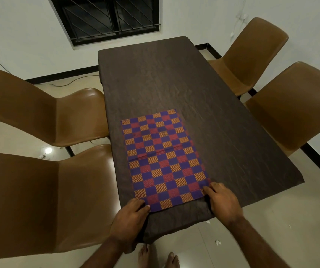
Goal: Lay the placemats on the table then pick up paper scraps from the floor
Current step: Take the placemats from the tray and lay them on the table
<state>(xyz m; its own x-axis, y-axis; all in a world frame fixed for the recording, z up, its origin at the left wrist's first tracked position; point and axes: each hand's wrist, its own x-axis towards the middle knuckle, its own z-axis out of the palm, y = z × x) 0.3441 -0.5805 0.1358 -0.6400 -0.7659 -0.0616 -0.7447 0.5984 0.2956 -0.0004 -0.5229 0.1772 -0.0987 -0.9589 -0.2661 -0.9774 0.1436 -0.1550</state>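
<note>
1. The left hand (131, 213) pinches the near left corner of the checkered placemat (165, 157).
2. The right hand (223, 200) pinches its near right corner.
3. Beyond both hands, the placemat lies flat on the table (223, 113).
4. Right of the right hand, paper scraps (218, 242) dot the floor.

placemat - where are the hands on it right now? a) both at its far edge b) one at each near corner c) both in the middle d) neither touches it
b: the left hand and right hand each grip a near corner of the checkered placemat lying flat on the table.
</note>
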